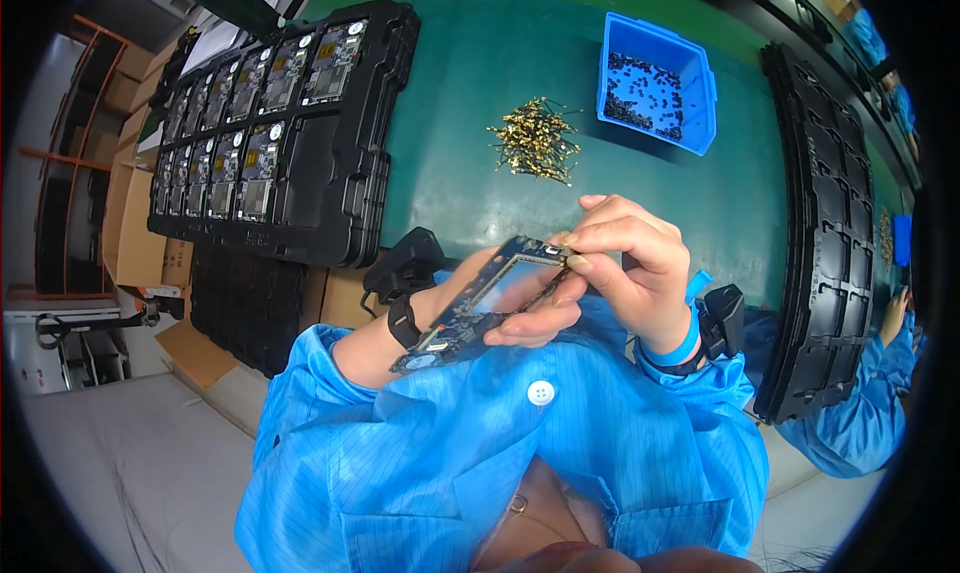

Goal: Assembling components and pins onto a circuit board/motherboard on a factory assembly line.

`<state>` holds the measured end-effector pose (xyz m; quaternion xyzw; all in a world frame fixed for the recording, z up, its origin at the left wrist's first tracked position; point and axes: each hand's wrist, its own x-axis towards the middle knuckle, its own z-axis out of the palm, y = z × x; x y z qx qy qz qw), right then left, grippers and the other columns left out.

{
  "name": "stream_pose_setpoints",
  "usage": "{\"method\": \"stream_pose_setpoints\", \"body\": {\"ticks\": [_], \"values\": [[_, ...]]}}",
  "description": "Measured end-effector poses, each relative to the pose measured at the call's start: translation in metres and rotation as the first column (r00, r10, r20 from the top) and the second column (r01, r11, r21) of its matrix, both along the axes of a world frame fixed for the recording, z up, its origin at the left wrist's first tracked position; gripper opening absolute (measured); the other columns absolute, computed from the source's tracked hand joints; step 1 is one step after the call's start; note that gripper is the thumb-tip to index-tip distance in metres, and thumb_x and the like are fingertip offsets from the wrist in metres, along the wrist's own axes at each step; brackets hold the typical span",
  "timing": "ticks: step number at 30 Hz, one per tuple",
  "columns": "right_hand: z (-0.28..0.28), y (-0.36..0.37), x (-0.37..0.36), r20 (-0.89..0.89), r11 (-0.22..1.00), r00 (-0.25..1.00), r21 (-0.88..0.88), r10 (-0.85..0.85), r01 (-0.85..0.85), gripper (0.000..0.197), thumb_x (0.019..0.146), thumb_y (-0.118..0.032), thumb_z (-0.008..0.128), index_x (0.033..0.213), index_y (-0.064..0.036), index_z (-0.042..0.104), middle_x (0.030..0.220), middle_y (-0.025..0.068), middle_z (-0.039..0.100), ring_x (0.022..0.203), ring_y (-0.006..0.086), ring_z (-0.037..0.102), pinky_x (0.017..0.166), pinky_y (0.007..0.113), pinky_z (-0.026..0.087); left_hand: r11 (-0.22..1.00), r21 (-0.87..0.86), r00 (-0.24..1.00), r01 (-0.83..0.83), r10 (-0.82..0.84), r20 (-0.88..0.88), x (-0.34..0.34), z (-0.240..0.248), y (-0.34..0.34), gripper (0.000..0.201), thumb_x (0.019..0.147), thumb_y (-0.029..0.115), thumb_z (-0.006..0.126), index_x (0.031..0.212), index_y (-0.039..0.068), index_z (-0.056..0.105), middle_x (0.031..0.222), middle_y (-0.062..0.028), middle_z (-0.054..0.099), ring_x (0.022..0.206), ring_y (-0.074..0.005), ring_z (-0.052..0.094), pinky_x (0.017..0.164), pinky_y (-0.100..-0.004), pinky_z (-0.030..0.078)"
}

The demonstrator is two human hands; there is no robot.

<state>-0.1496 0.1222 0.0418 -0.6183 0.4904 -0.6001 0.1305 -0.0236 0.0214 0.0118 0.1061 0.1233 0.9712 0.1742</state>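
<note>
A dark circuit board (468, 325) with a large shiny silver area is held tilted in front of my chest. My left hand (541, 323) grips it from beneath, its fingers curled round the near edge. At the board's far right corner, my right hand (640, 263) is closed in a pinch, thumb and forefinger touching the corner. Whatever lies between those fingertips is too small and covered to make out. Beyond my hands, a heap of small gold-tipped pieces with short black leads (537, 141) lies on the green mat (450, 188).
A blue bin (708, 103) holds many small black parts. To the left, a black tray (372, 163) carries rows of circuit boards, with one bare pocket. Black compartment trays (822, 233) stand at the right. Further right, another person's blue sleeve (860, 423) shows.
</note>
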Motion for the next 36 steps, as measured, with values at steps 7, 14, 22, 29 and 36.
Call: {"method": "stream_pose_setpoints", "body": {"ticks": [7, 14, 22, 29, 36], "values": [[-0.006, 0.000, -0.001, 0.130, 1.000, 0.991, 0.028, -0.017, 0.014, 0.021, 0.069, 0.000, 0.064, 0.089, -0.0017, 0.059, 0.078, 0.0086, 0.060, 0.070, 0.0205, 0.058, 0.064, 0.029, 0.046, 0.982, 0.175, 0.995, 0.071, -0.058, -0.077, -0.001, -0.007, -0.001, 0.042, 0.090, 0.039, 0.036, 0.087, -0.001, 0.047, 0.053, -0.0045, 0.043, 0.035, -0.0098, 0.039, 0.035, -0.0208, 0.029], [-0.004, 0.003, -0.003, 0.192, 0.976, 0.979, 0.186, 0.075, -0.111, 0.020, 0.073, -0.002, 0.061, 0.092, -0.0012, 0.058, 0.079, 0.0084, 0.059, 0.073, 0.0156, 0.059, 0.063, 0.027, 0.046, 0.976, 0.209, 0.989, 0.057, -0.084, 0.121, 0.000, -0.002, 0.001, 0.051, 0.088, 0.051, 0.030, 0.083, 0.003, 0.046, 0.047, -0.0052, 0.042, 0.034, -0.0093, 0.039, 0.036, -0.0210, 0.022], [-0.006, 0.012, -0.003, 0.458, 0.942, 0.888, 0.288, 0.022, -0.172, 0.015, 0.077, -0.002, 0.059, 0.092, -0.0001, 0.056, 0.080, 0.0051, 0.059, 0.074, 0.0105, 0.059, 0.060, 0.024, 0.048, 0.953, -0.202, 0.907, -0.224, 0.280, 0.315, 0.011, 0.008, -0.006, 0.068, 0.085, 0.058, 0.027, 0.113, -0.001, 0.043, 0.083, -0.0162, 0.058, 0.065, -0.0234, 0.059, 0.055, -0.0280, 0.049], [-0.012, 0.014, -0.005, 0.331, 0.967, 0.940, 0.257, -0.083, -0.005, 0.012, 0.074, -0.004, 0.064, 0.081, -0.0012, 0.055, 0.073, 0.0048, 0.059, 0.070, 0.0129, 0.059, 0.062, 0.025, 0.046, 0.543, -0.751, 0.857, -0.376, 0.512, -0.059, 0.026, 0.036, -0.021, 0.046, 0.087, 0.033, 0.048, 0.115, -0.003, 0.043, 0.107, -0.0100, 0.054, 0.098, -0.0160, 0.053, 0.085, -0.0287, 0.041], [-0.006, 0.020, 0.005, 0.265, 0.953, 0.963, 0.302, -0.055, -0.029, 0.011, 0.074, 0.000, 0.063, 0.082, 0.0007, 0.055, 0.077, 0.0071, 0.060, 0.072, 0.0138, 0.059, 0.064, 0.024, 0.046, -0.071, -0.942, 0.800, -0.328, 0.509, -0.317, 0.021, 0.045, 0.000, 0.016, 0.075, 0.004, 0.060, 0.090, 0.001, 0.057, 0.084, -0.0042, 0.060, 0.079, -0.0086, 0.055, 0.067, -0.0220, 0.043]]}}
